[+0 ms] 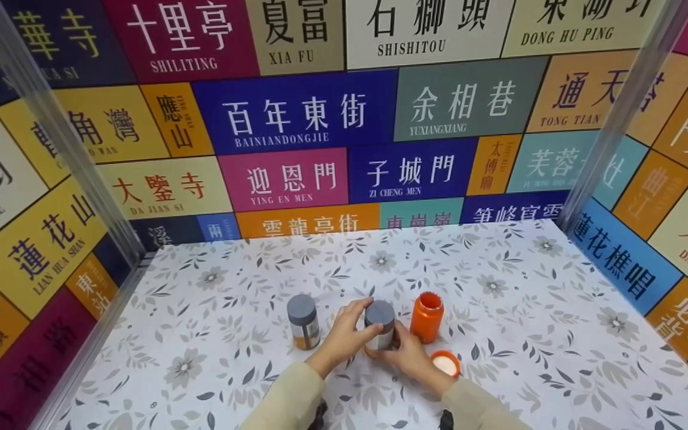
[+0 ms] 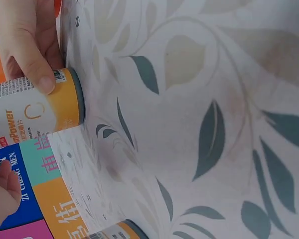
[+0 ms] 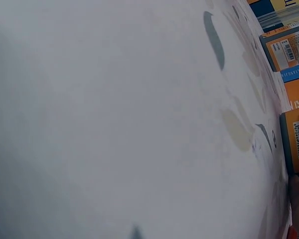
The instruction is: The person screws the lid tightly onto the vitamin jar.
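A supplement bottle (image 1: 380,341) with a grey lid (image 1: 380,312) stands upright between the two hands. The left hand (image 1: 347,334) grips the lid, thumb at its front and fingers behind. Low on the bottle's body, the right hand (image 1: 409,353) holds it from the right side. In the left wrist view, the right thumb (image 2: 37,72) presses on the orange band of the white label (image 2: 22,117). The right wrist view catches only the bottle's lower end (image 3: 295,139) at its right edge. Just right of the hands stands an orange bottle (image 1: 426,319) with its mouth uncovered.
An orange cap (image 1: 444,363) with a white inside lies by the right forearm. A second grey-lidded bottle (image 1: 304,328) stands to the left of the left hand. Flower-patterned cloth (image 1: 230,310) covers the table, and walls of colourful Chinese signs (image 1: 296,116) enclose it.
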Available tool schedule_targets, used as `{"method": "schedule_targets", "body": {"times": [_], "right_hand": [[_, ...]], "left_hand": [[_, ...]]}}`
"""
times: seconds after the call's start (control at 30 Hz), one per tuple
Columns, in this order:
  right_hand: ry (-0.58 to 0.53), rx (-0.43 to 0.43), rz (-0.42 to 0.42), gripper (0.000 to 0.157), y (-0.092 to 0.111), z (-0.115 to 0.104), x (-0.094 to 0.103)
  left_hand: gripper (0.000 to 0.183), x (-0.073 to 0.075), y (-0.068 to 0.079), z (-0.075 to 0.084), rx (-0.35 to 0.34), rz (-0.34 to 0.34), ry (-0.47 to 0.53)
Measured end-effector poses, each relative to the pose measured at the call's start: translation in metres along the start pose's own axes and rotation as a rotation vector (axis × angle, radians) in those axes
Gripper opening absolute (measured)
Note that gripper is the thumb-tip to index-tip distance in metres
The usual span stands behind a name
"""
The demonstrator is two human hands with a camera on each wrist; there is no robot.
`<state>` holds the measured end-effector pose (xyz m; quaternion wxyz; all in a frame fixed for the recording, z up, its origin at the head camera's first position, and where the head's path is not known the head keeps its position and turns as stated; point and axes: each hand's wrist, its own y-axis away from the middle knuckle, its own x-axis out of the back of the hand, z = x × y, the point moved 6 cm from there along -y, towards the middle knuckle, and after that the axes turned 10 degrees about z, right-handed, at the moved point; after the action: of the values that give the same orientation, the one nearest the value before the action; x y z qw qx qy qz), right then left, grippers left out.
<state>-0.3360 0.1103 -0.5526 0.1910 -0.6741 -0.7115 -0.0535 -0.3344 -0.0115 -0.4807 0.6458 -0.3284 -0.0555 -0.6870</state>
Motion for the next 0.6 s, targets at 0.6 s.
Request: {"method": "schedule_targets", "body": {"times": [0.6], "right_hand": [[0.055, 0.087, 0.018, 0.066, 0.001, 0.0, 0.003]], "left_hand": [[0.051, -0.001, 0.013, -0.003, 0.011, 0.345, -0.071]]}}
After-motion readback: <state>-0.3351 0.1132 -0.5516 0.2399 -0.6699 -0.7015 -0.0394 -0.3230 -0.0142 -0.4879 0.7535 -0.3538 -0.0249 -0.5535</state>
